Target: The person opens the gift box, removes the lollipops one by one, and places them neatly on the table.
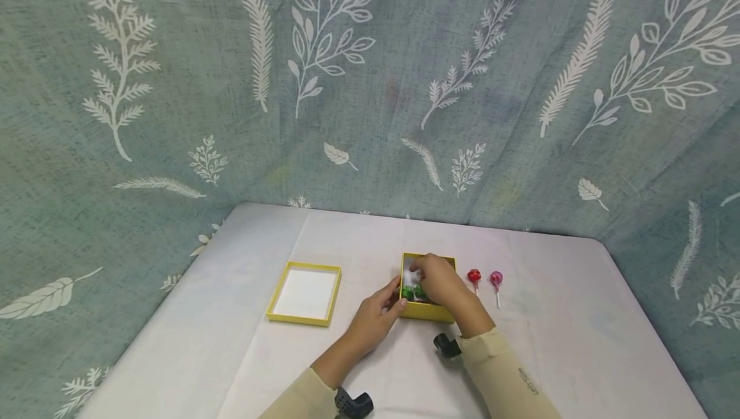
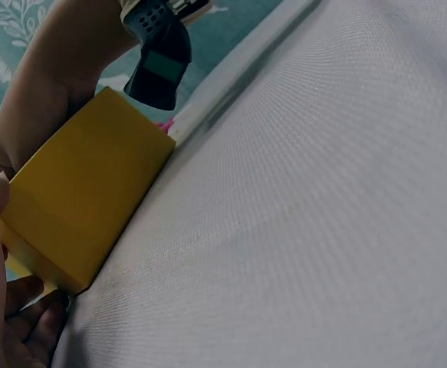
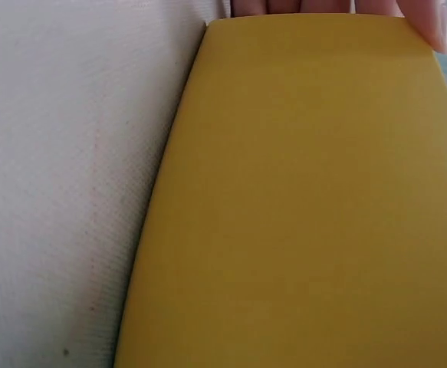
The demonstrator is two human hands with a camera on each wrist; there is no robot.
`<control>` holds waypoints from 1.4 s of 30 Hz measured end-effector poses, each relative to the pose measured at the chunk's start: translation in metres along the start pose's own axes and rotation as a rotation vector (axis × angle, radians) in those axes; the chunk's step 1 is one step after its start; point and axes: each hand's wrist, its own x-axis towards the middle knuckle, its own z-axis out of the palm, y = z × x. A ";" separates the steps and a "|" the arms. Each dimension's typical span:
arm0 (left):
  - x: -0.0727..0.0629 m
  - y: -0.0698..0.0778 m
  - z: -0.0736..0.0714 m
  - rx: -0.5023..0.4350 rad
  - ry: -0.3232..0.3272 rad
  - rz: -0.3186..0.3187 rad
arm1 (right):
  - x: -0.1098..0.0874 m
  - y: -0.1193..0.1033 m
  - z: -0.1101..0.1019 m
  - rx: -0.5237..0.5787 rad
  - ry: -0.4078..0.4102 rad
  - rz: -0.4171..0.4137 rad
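Observation:
An open yellow box [image 1: 426,312] stands on the white-covered table, its plain outer wall also filling much of both wrist views. My left hand [image 1: 370,324] grips its left side, with the thumb at the near left corner and the fingers along the wall. Over the rim from the right, my right hand [image 1: 440,281] reaches inside with bent fingers; I cannot tell whether they hold anything. Shiny green-wrapped pieces [image 1: 412,292] lie in the near part of the box. Just right of it are a red-wrapped lollipop [image 1: 474,275] and a pink-wrapped lollipop [image 1: 496,277], sticks toward me.
A shallow yellow lid [image 1: 304,293] with a white inside lies left of the box, open side up. A green-grey cloth [image 1: 370,85] with white leaf patterns hangs behind the table and along its sides. Both wrists carry dark camera mounts [image 1: 355,404].

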 end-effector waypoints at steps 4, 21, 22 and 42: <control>0.000 0.000 0.000 -0.004 -0.005 0.004 | -0.002 0.000 -0.001 0.036 0.001 -0.025; -0.002 0.002 -0.001 -0.012 0.000 0.021 | 0.001 0.000 0.006 -0.019 -0.108 -0.084; -0.002 0.001 0.000 -0.009 0.000 0.018 | 0.002 0.000 0.006 -0.019 -0.112 -0.084; 0.000 -0.002 0.001 0.006 0.017 0.036 | 0.006 0.008 0.004 0.176 -0.102 -0.109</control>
